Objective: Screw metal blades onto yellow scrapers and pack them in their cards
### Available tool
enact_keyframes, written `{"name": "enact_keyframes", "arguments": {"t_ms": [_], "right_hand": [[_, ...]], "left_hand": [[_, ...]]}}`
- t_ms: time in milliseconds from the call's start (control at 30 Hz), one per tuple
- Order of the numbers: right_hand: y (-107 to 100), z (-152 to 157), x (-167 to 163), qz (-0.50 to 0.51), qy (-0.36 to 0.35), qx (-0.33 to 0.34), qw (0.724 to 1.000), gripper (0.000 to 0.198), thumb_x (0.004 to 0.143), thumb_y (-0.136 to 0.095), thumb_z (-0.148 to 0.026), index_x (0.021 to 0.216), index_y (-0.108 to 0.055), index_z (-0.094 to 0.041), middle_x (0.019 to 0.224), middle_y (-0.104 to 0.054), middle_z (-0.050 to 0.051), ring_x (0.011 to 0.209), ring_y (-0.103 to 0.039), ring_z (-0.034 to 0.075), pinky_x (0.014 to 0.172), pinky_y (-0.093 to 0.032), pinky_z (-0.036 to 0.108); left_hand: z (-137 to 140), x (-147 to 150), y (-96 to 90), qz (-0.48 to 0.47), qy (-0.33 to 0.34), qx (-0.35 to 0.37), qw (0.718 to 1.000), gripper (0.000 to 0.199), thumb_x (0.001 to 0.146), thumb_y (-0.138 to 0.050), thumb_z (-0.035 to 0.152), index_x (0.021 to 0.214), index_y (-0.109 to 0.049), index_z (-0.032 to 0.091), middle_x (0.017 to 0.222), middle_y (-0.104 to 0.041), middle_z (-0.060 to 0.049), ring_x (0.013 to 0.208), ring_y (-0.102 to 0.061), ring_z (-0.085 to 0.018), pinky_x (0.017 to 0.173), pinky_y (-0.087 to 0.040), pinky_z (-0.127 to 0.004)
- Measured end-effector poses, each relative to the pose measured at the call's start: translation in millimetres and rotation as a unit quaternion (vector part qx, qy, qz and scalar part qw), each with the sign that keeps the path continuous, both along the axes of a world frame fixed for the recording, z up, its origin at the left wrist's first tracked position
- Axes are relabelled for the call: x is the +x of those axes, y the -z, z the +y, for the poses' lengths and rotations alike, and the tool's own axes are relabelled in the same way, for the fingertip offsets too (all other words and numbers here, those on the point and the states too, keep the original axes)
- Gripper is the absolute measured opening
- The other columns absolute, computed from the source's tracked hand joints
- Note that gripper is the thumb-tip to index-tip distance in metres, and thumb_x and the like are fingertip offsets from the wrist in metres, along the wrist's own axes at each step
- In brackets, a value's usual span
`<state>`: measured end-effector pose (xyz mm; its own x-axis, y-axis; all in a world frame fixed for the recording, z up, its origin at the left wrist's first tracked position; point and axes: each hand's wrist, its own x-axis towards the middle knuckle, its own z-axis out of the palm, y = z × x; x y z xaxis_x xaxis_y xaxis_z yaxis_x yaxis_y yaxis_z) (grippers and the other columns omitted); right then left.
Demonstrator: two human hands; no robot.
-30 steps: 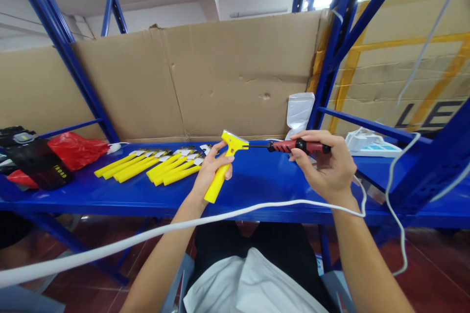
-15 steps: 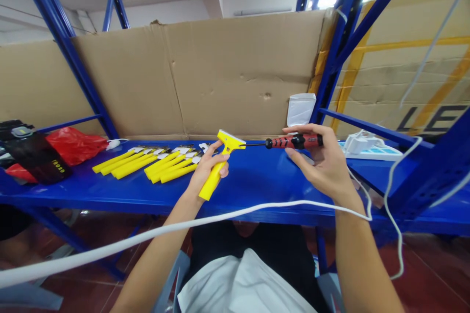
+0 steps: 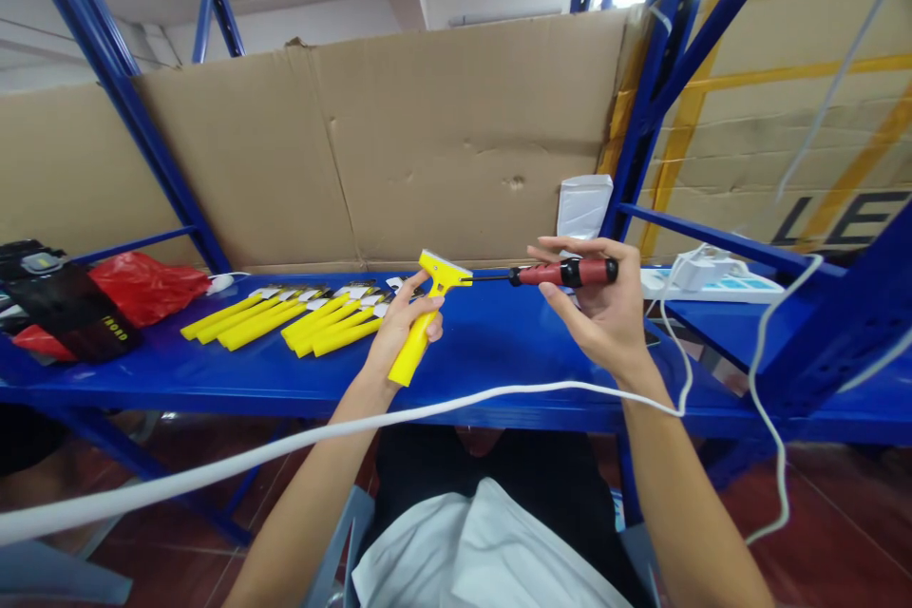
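A yellow scraper [image 3: 419,328] with a wide, flat head is gripped by its neck in my left hand [image 3: 400,331], handle slanting down toward me. My right hand [image 3: 605,304] holds a red and black screwdriver [image 3: 562,274] level, the handle's end against the palm and fingers loosely around it. The screwdriver's thin shaft points left, and its tip meets the right end of the scraper's head. Left of my left hand, several more yellow scrapers [image 3: 260,331] lie in a slanted row on the blue shelf [image 3: 484,361].
A black bag [image 3: 78,313] and red plastic bag [image 3: 153,285] sit at the far left. On the right are a white power strip [image 3: 741,290] and a blue upright [image 3: 641,152]. A white cable [image 3: 427,418] crosses in front of my forearms. Cardboard [image 3: 427,152] stands behind.
The screwdriver's handle has turned, and my right hand has shifted slightly left with it. The scraper stays in my left hand, nearly unmoved.
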<state>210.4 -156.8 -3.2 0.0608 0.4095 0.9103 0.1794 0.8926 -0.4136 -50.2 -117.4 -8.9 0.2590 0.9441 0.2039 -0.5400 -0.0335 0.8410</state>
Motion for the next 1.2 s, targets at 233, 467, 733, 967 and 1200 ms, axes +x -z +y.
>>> {"name": "enact_keyframes", "arguments": {"t_ms": [233, 467, 733, 967, 1200], "right_hand": [[3.9, 11.4, 4.0, 0.043, 0.074, 0.067, 0.994, 0.047, 0.093, -0.094, -0.024, 0.125, -0.060, -0.029, 0.113, -0.080, 0.004, 0.106, -0.084, 0.026, 0.102, -0.071, 0.048], [5.6, 10.0, 4.3, 0.026, -0.029, 0.025, 0.999, 0.050, 0.097, -0.089, -0.021, 0.135, -0.057, -0.031, 0.146, -0.074, 0.009, 0.122, -0.084, 0.030, 0.114, -0.067, 0.057], [3.2, 15.7, 5.7, 0.062, 0.078, 0.089, 0.991, 0.049, 0.089, -0.097, -0.020, 0.124, -0.064, -0.030, 0.108, -0.081, 0.001, 0.099, -0.084, 0.025, 0.100, -0.069, 0.048], [5.3, 16.6, 12.4, 0.034, -0.001, 0.026, 0.999, 0.054, 0.097, -0.090, -0.027, 0.137, -0.054, -0.032, 0.137, -0.077, 0.007, 0.121, -0.084, 0.028, 0.111, -0.068, 0.054], [3.4, 15.0, 9.7, 0.049, 0.022, 0.043, 0.998, 0.053, 0.095, -0.093, -0.029, 0.132, -0.055, -0.032, 0.124, -0.081, 0.004, 0.099, -0.086, 0.025, 0.100, -0.073, 0.050]], "left_hand": [[2.0, 0.2, 2.7, 0.023, 0.004, 0.016, 1.000, 0.082, 0.071, -0.097, 0.019, 0.142, -0.057, 0.023, 0.081, -0.069, 0.006, 0.045, -0.053, -0.006, 0.048, -0.038, -0.021], [4.6, 0.2, 5.9, 0.029, -0.010, 0.026, 0.999, 0.081, 0.072, -0.097, 0.021, 0.143, -0.057, 0.022, 0.086, -0.073, 0.003, 0.047, -0.055, -0.006, 0.049, -0.040, -0.021], [-3.2, 15.2, 9.9, 0.013, -0.010, 0.012, 1.000, 0.081, 0.070, -0.098, 0.020, 0.141, -0.058, 0.023, 0.084, -0.071, 0.005, 0.047, -0.056, -0.008, 0.047, -0.041, -0.022], [-8.8, 25.5, 15.6, -0.073, 0.035, -0.092, 0.992, 0.075, 0.080, -0.086, 0.006, 0.145, -0.055, 0.027, 0.118, -0.078, -0.005, 0.051, -0.054, -0.002, 0.050, -0.044, -0.017], [-15.9, 32.6, 16.9, -0.095, 0.033, -0.115, 0.988, 0.074, 0.087, -0.077, 0.003, 0.152, -0.052, 0.028, 0.124, -0.076, -0.008, 0.052, -0.054, -0.002, 0.049, -0.045, -0.016]]}}
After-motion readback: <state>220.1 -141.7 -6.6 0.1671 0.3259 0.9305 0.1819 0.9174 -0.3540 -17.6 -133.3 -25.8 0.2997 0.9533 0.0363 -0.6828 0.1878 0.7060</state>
